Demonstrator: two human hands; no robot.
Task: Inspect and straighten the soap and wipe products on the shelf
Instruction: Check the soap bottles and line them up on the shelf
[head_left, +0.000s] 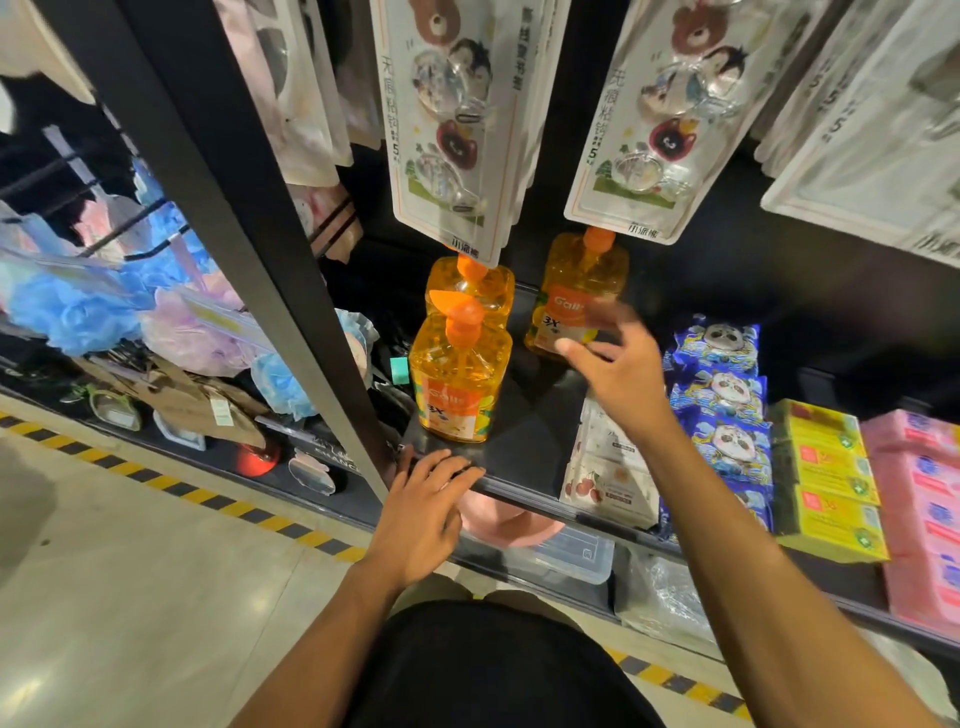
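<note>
Dark clothing is seen at the bottom edge, and two bare forearms are stretched from it toward a black shelf (524, 441). The left grip (423, 512) is laid flat on the shelf's front lip, fingers straight and close together, with nothing held in it. The right grip (618, 374) is raised over the shelf farther back and is blurred, its fingers spread and loosely bent. Nothing is seen clasped in it, and whether its fingertips touch the bottle behind it cannot be told.

Three orange soap bottles with pump tops are stood upright on the left part of the shelf. The front bottle (457, 384) is set near the lip, just behind the left grip. A second bottle (470, 286) is placed directly behind it. The third bottle (576, 291) is set farther right at the back, partly covered by the right grip.

White wipe packs (608, 488) printed with cherries are lined up right of the bottles, and blue panda-print packs (722, 405) are ranged beside them. Yellow boxes (826, 478) and pink packs (919, 499) are placed farther right. Carded hooks (447, 119) are hung above the bottles.
</note>
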